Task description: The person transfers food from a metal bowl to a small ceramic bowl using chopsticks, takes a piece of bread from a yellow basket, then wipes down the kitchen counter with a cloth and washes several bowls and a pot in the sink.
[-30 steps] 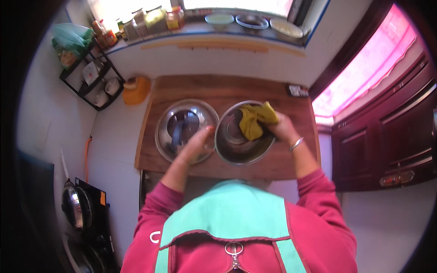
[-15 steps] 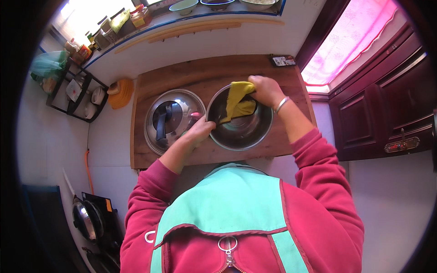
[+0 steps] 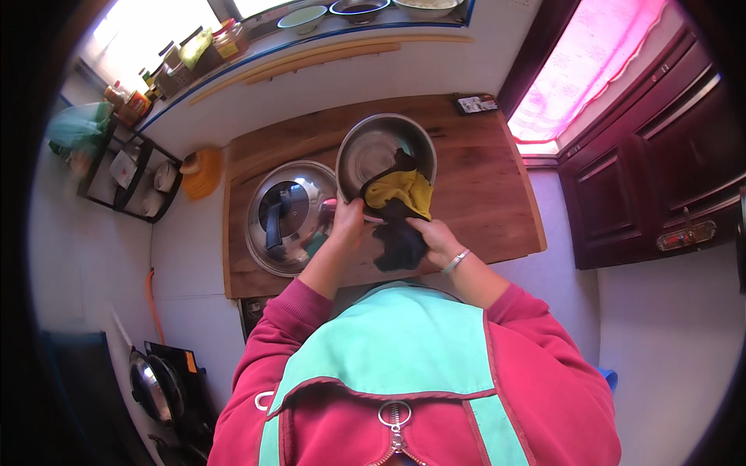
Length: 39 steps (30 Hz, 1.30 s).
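Yellow-and-black cloth (image 3: 402, 191), its length running twelve-to-six, lies over the six o'clock rim of a steel basin (image 3: 371, 155), pinched by the right hand (image 3: 440, 242) at five; the left hand (image 3: 348, 221) (at seven) grips the basin.

The left hand (image 3: 347, 220) grips the near rim of a metal bowl (image 3: 377, 147) above the tabletop (image 3: 482, 179). The right hand (image 3: 439, 243) holds a yellow-and-dark cloth (image 3: 402, 191), partly inside the bowl, its dark end toward the tabletop's near edge. A lid (image 3: 307, 220) lies by the left edge; a small dark object (image 3: 475, 104) sits at the far right corner.
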### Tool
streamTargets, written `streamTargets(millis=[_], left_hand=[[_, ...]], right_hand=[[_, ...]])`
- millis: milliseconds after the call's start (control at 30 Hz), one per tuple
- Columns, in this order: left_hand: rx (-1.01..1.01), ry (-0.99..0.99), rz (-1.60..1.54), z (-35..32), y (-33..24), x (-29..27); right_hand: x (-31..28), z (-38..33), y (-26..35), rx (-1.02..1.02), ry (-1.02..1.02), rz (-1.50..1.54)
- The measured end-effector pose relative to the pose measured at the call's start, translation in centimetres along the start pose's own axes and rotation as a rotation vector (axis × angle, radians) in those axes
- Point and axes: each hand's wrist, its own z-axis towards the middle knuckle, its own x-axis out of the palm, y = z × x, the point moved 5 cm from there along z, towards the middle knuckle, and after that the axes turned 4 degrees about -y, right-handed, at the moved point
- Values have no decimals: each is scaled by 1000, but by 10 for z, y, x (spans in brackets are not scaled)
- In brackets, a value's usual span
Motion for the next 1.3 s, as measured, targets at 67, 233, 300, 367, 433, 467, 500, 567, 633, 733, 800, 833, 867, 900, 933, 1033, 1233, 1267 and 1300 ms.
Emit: streamTargets(millis=[67, 233, 300, 367, 433, 467, 500, 567, 633, 733, 800, 833, 867, 900, 933, 1033, 1233, 1267, 1300], left_hand=[[-21, -24, 90, -11, -20, 0], [230, 100, 332, 4, 28, -12], [172, 155, 442, 0, 34, -4], [125, 193, 387, -9, 18, -7], [77, 133, 425, -8, 8, -27], [137, 109, 436, -9, 3, -32], [196, 85, 447, -12, -1, -38], [197, 64, 473, -11, 0, -47], [37, 72, 439, -28, -18, -29], [302, 155, 390, 7, -5, -47], [446, 73, 523, -1, -22, -42], [485, 40, 522, -11, -31, -40], [500, 17, 499, -17, -38, -35], [503, 1, 470, -23, -38, -28], [505, -13, 442, -28, -35, -25], [502, 37, 396, -23, -31, -21], [-173, -112, 93, -12, -19, -38], [-172, -100, 126, -19, -28, -35], [-170, -86, 159, -22, -36, -33]], right_hand=[[12, -25, 30, -159, 54, -51], [42, -1, 109, -830, -142, -251], [59, 20, 102, -972, -129, -511], [90, 21, 85, -908, 202, -699], [114, 0, 60, -791, 506, -1001], [113, -5, 52, -783, 591, -1201], [111, -7, 46, -771, 675, -1402], [92, 13, 54, -743, 556, -1810], [85, 25, 73, -1057, 365, -2175], [116, 3, 93, -1578, 195, -2153], [105, 5, 93, -1580, 111, -2020], [94, -2, 86, -1550, 20, -2091], [93, 0, 77, -1361, 53, -2052], [89, 2, 62, -1158, 83, -2013], [82, 5, 47, -958, 109, -1964], [87, -9, 29, -964, 371, -1500], [103, -58, 34, -1326, 479, -1621], [97, -61, 37, -1443, 452, -1782], [89, -62, 42, -1609, 421, -1780]])
